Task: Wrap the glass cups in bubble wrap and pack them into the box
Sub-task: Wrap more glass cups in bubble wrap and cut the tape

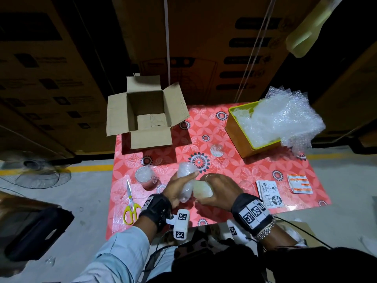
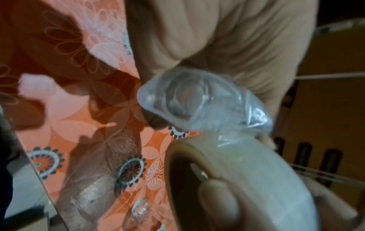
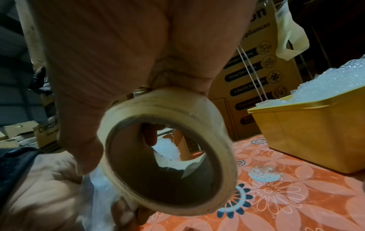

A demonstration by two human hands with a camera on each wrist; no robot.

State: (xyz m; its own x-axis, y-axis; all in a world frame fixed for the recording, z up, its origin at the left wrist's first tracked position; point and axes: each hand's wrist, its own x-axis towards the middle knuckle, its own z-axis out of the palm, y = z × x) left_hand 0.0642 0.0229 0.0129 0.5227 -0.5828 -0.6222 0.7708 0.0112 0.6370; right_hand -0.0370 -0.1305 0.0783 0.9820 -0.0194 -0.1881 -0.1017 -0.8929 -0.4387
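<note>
My left hand (image 1: pixel 179 190) grips a glass cup wrapped in bubble wrap (image 1: pixel 186 176), held above the near middle of the red flowered table (image 1: pixel 255 160). The wrapped cup's base (image 2: pixel 183 100) faces the left wrist camera. My right hand (image 1: pixel 216 188) holds a roll of clear tape (image 1: pixel 203 189) right against the wrapped cup; the roll (image 3: pixel 168 145) fills the right wrist view, thumb on its side. A second glass (image 1: pixel 145 177) with wrap stuffed inside stands to the left. A small glass cup (image 1: pixel 216 150) sits mid-table. The open cardboard box (image 1: pixel 146 111) stands at the far left corner.
A yellow bin (image 1: pixel 242 137) overflowing with bubble wrap sheets (image 1: pixel 285 117) is at the far right. Yellow-handled scissors (image 1: pixel 130 203) lie at the near left edge. Sticker sheets (image 1: pixel 269 194) and orange labels (image 1: pixel 299 183) lie to the right. Large cartons stand behind the table.
</note>
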